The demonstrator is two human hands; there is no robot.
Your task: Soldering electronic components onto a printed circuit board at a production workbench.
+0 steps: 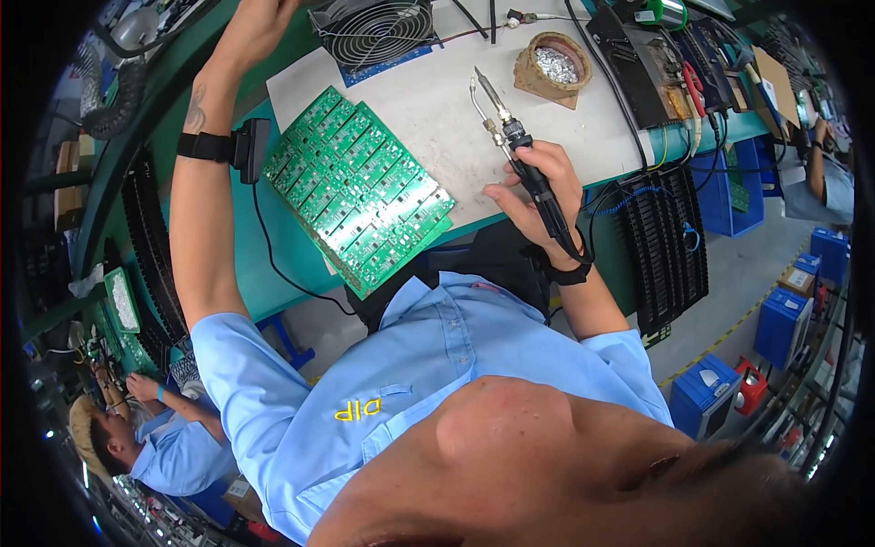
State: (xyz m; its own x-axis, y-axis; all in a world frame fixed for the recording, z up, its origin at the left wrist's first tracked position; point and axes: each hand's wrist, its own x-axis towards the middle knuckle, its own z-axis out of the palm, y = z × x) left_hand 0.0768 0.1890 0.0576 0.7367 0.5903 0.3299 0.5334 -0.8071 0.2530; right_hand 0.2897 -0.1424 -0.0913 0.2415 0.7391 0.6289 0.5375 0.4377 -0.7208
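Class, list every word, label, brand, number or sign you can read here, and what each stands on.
Light-blue shirt: yellow stitched lettering on the chest; legible, but not transcribed here.
Circuit boards: any markings too small to read.
Green spool: label too small to read.
Any other lettering is too small or blurred.

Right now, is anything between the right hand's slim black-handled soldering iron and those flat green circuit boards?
Nothing visible: only the flat white work surface lies between the soldering iron and the green circuit boards.
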